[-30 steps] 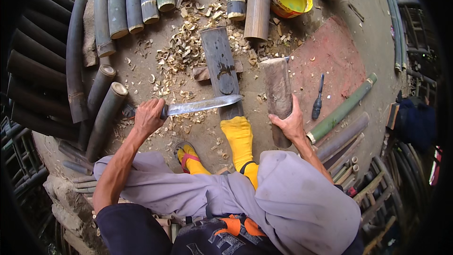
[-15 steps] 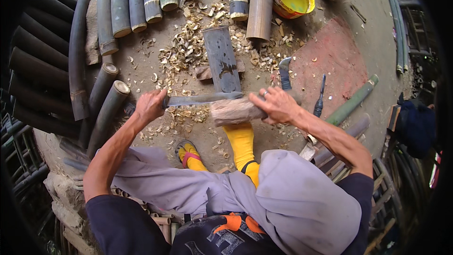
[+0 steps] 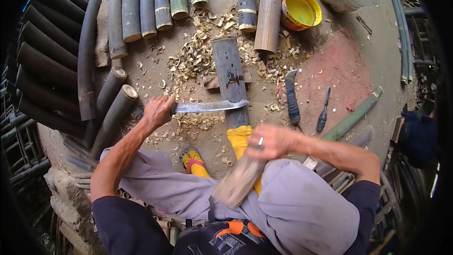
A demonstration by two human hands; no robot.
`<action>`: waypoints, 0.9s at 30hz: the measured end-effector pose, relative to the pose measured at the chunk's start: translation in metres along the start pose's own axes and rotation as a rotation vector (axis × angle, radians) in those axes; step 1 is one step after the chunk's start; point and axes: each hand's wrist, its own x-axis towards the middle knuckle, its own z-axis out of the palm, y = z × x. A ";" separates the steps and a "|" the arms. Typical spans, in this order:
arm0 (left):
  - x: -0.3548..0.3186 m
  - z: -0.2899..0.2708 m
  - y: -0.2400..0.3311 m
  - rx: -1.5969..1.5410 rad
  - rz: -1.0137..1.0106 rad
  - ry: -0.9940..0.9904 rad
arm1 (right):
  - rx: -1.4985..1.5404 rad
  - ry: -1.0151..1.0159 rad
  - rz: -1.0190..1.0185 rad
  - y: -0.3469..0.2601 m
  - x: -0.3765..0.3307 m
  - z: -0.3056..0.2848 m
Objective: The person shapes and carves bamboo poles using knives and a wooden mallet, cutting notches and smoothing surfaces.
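Note:
My left hand [image 3: 159,112] is closed around the handle of a long-bladed machete [image 3: 203,107]. Its blade lies across a dark bamboo section [image 3: 225,59], at a rounded notch in the upper side. Under the bamboo is a small wooden block [image 3: 211,82], and a foot in a yellow sock [image 3: 239,136] rests on the near end. My right hand [image 3: 274,141], slightly blurred, grips a thick wooden billet [image 3: 239,181], which hangs over my lap apart from the machete. Right of the bamboo lie a hooked knife [image 3: 291,97] and a slim dark-handled chisel-like tool [image 3: 323,111].
Wood shavings [image 3: 196,56] cover the ground around the bamboo. Upright rows of dark bamboo poles [image 3: 52,61] stand at left, with more bamboo [image 3: 163,4] at the far side. A yellow bucket [image 3: 301,10] and a green pole [image 3: 354,113] are on the right.
My right hand has pulled the wooden billet back toward me, off the machete, and tilted it downward. The machete stays across the bamboo, its notch now showing. The view has shifted slightly.

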 end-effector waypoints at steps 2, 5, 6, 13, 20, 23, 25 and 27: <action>0.003 -0.002 0.004 -0.013 -0.035 -0.013 | -0.024 -0.293 0.437 0.038 -0.007 0.000; 0.004 -0.002 0.003 0.002 -0.039 -0.017 | -0.096 -0.190 0.381 0.020 0.003 0.003; 0.001 -0.001 0.003 0.010 -0.029 -0.020 | -0.033 -0.105 0.257 0.007 0.003 0.007; 0.009 -0.004 -0.001 -0.062 -0.047 -0.077 | -0.099 -0.266 0.554 0.042 -0.011 0.021; 0.055 -0.078 -0.033 -0.764 -0.310 -0.791 | 0.332 0.379 0.939 0.005 -0.026 0.007; 0.053 -0.087 -0.035 -1.135 -0.476 -0.416 | 0.470 0.557 1.268 0.003 -0.033 -0.008; 0.048 -0.071 -0.036 -1.084 -0.541 0.098 | 0.423 0.592 1.282 0.003 -0.039 -0.011; 0.040 -0.063 -0.047 -0.825 -0.419 0.292 | 0.327 0.591 1.211 0.003 -0.044 -0.013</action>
